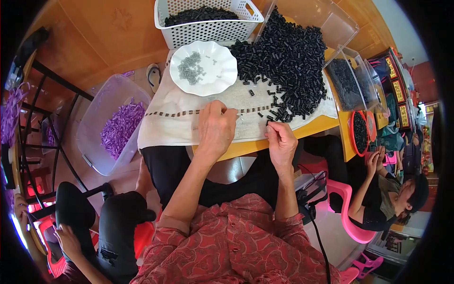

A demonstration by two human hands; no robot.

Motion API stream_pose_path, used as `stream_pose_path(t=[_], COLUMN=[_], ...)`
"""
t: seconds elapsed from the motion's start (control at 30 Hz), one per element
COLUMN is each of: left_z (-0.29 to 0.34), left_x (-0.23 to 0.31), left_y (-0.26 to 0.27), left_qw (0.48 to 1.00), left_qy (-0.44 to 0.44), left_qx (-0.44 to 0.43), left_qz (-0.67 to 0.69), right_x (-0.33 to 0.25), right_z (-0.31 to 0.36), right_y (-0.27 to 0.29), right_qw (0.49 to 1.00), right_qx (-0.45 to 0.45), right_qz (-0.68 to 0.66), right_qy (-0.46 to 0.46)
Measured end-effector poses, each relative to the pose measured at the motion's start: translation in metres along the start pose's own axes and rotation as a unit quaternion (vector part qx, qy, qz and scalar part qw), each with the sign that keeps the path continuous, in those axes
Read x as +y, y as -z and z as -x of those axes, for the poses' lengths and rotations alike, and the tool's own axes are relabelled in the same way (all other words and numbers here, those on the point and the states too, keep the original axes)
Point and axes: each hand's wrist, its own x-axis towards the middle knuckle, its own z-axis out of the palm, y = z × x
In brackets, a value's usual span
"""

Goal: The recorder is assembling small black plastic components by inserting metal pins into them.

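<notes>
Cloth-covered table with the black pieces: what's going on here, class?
Two bare hands are at work over a white cloth. The right hand seems to pinch a small black piece. The left hand is curled; whether it holds anything is unclear. Beyond them, a white plate holds small clear pieces, beside a heap of black pieces.

Red patterned shirt point(236, 241), black trousers point(166, 168)

Wall point(94, 35): orange-brown, faintly embossed
Floor point(336, 246): pale, glossy
Bench point(314, 127): yellow-topped
Right chair point(362, 234): pink plastic
Left chair point(57, 266): red plastic
Frame point(64, 82): slim black bars, left
Light point(19, 231): bright strip, lower left
</notes>
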Motion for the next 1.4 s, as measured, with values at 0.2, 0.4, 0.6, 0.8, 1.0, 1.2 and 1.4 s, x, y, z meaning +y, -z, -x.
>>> stream_pose_path(t=[0.2,0.4,0.6,0.8,1.0,1.2,1.4], left_z=[-0.001,0.001,0.008,0.014,0.018,0.019,0.022], left_x=[0.002,0.003,0.014,0.008,0.001,-0.001,-0.003], left_y=[-0.012,-0.014,-0.002,0.002,0.001,-0.003,-0.008], left_qw=[0.997,0.997,0.981,0.822,0.756,0.726,0.736], left_qy=[-0.006,-0.02,0.064,0.229,0.245,0.267,0.272], left_qx=[-0.045,-0.026,0.016,-0.016,-0.032,-0.024,-0.062], left_qz=[-0.064,-0.072,0.184,0.521,0.606,0.633,0.617], right_x=[0.0,-0.001,-0.002,-0.001,0.0,-0.024,-0.026], right_z=[0.003,-0.005,-0.017,-0.021,-0.016,-0.006,-0.008], right_y=[0.005,0.005,-0.004,-0.012,-0.014,-0.014,-0.017], right_qw=[1.0,0.998,0.994,0.974,0.992,0.969,0.972], right_qx=[0.011,0.017,0.009,-0.009,-0.008,-0.017,-0.026], right_qz=[-0.007,0.043,0.101,0.218,0.122,-0.201,-0.206], right_qy=[-0.003,0.051,0.048,0.054,0.037,-0.139,-0.112])
